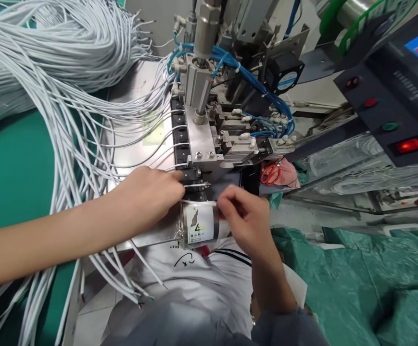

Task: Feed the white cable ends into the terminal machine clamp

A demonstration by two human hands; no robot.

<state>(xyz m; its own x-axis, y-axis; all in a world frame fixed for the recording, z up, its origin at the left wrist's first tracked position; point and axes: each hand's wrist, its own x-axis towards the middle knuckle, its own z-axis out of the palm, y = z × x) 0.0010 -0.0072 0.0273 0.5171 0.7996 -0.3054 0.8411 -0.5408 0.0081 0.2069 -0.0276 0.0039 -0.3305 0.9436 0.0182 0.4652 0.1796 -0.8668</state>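
Nearest the camera, the right hand (247, 221) is curled, its fingertips pinched at the top edge of a white warning label (199, 222) stuck on the front edge of the metal plate (133, 144). Just beside it, the left hand (151, 194) is closed, finger and thumb gripping the end of a thin white wire (194, 184) that points into the black slot at the foot of the machine (209, 129). More white wires fan out from a row of black holders (180, 139) on the machine's left side, crossing the plate. Behind the right hand, red-handled scissors (271, 174) lie on a pink cloth (288, 174). Farther left, a great bundle of white cables (50, 48) is heaped on the green worktop (10, 168). At far right stands a control panel (392, 115) with a lit red switch.
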